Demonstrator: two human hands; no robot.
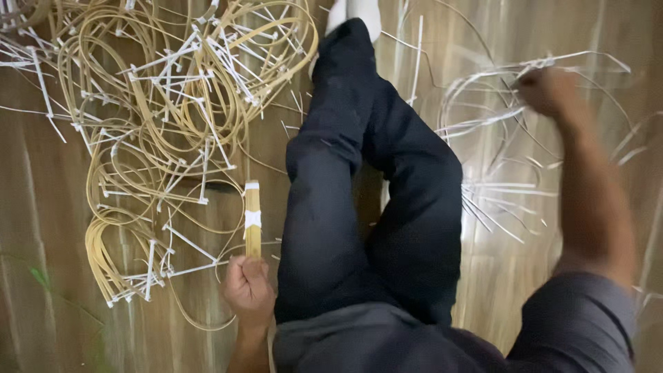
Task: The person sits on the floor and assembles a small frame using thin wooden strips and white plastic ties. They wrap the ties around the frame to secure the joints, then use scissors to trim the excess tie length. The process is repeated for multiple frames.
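My left hand (pixel 247 289) is closed around the lower end of a short bundle of tan cane strips (pixel 253 220) bound with white tape, held upright beside my left thigh. My right hand (pixel 549 90) is stretched out to the right, blurred with motion, fingers closed on a thin pale strip (pixel 483 121) among loose loops on the floor. My legs in dark trousers (pixel 366 193) are folded between the two hands, with a white sock (pixel 353 14) at the top.
A big heap of coiled tan cane loops (pixel 166 103) tied with several white zip ties covers the wooden floor (pixel 41 207) at the left. Loose pale strips and cut tie ends (pixel 494 200) lie scattered at the right.
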